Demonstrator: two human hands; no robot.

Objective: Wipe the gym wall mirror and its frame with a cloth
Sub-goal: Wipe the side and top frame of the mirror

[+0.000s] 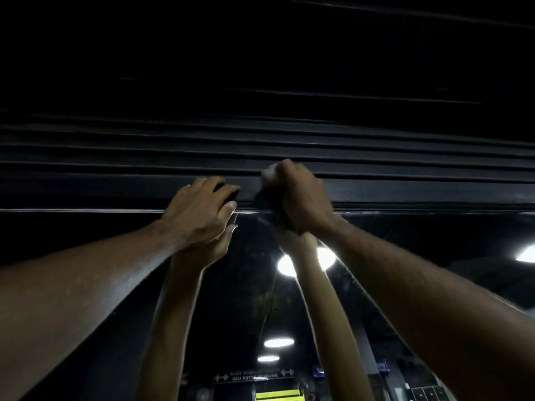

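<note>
I look up at the top of the wall mirror (115, 285) and its black frame (405, 192). My right hand (301, 195) grips a bunched cloth (267, 176), pale at the top and dark lower down, and holds it against the frame's lower band. My left hand (199, 209) rests on the frame just to the left, with its fingertips on the black band and the thumb near the glass edge. Both arms and hands are reflected in the glass below.
Above the frame run several dark ridged bands (260, 146) and a black ceiling. The glass reflects round ceiling lights (286, 266), a reversed gym sign (252, 376) and a yellow object (278, 395) at the bottom.
</note>
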